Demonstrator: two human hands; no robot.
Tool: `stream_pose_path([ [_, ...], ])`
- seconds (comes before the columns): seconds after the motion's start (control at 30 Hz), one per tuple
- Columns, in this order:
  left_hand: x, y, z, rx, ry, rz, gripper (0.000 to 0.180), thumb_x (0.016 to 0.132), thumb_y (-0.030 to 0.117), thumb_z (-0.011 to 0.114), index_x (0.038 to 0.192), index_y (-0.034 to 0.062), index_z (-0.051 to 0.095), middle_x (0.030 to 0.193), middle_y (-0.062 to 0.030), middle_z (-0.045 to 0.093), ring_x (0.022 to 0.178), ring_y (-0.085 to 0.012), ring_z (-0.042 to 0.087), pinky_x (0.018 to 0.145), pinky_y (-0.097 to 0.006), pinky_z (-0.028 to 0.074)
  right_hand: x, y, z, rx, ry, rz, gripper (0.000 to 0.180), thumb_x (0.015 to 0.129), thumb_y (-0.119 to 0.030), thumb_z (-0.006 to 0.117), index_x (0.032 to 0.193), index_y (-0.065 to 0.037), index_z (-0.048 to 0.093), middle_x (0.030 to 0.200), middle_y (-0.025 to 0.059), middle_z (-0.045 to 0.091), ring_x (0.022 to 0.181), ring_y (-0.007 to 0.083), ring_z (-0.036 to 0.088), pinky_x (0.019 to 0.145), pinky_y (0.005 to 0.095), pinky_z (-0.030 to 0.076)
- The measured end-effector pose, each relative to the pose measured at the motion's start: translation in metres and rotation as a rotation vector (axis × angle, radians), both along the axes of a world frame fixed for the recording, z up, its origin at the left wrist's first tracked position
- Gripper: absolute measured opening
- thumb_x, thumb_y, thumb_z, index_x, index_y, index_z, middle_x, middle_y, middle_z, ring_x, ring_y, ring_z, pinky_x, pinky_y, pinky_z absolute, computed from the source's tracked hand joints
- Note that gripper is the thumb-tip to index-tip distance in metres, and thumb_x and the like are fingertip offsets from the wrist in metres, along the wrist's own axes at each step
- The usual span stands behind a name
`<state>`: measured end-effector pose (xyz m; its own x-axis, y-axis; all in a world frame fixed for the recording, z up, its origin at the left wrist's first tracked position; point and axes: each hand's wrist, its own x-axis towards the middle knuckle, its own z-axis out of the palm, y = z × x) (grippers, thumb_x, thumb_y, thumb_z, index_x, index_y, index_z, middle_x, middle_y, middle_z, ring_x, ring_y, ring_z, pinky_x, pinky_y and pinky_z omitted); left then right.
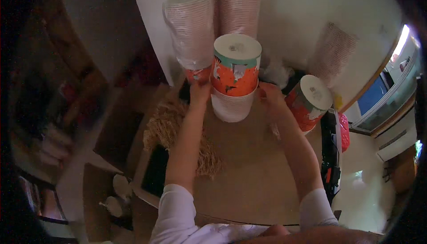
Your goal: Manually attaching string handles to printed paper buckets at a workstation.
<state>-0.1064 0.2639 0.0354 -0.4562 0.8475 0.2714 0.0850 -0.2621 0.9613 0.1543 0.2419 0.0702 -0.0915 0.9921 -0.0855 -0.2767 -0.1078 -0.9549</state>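
**Both hands at a cup stack**

Left hand (200,90) and right hand (270,96) pressed to either side of the orange printed cup stack (235,77), upright near the far edge of the brown table (249,172). Finger grip hidden, cannot tell. Second stack (309,101) toward the right edge; straw-like packing (173,132) at the left edge.

orange paper cup stack (235,77), upside down, upright
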Motion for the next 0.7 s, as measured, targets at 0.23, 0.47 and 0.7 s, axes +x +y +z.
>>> stream_pose_path([
  [0.23, 0.010, -0.015, 0.034, -0.346, -0.073, -0.283, 0.024, 0.072, 0.010, 0.059, 0.094, 0.0003, 0.057, 0.069, -0.0044, 0.057, 0.048, -0.0132, 0.051, 0.042, -0.027, 0.037, 0.026, 0.009, 0.000, -0.017, -0.225, 0.012, 0.017, 0.078, -0.018, 0.055, 0.079, -0.004, 0.063, 0.074, 0.0010, 0.058, 0.062, 0.0111, 0.050, 0.051, 0.0265, 0.037],
  [0.47, 0.020, -0.034, 0.078, -0.353, -0.108, -0.248, 0.022, 0.078, 0.030, 0.061, 0.094, 0.0150, 0.056, 0.069, 0.0013, 0.054, 0.054, -0.0108, 0.048, 0.041, -0.024, 0.039, 0.007, -0.008, 0.035, -0.075, 0.118, -0.035, 0.014, 0.078, -0.020, 0.058, 0.080, -0.007, 0.063, 0.070, -0.0002, 0.058, 0.059, 0.0112, 0.048, 0.051, 0.0252, 0.036],
  [0.7, 0.017, -0.029, 0.084, -0.344, -0.177, -0.246, 0.025, 0.080, 0.032, 0.058, 0.095, 0.0127, 0.056, 0.073, -0.0005, 0.056, 0.058, -0.0133, 0.053, 0.046, -0.027, 0.044, 0.013, -0.002, 0.052, -0.131, 0.104, 0.076, 0.011, 0.080, -0.019, 0.060, 0.081, -0.008, 0.056, 0.070, -0.0008, 0.053, 0.058, 0.0068, 0.046, 0.050, 0.0176, 0.039],
])
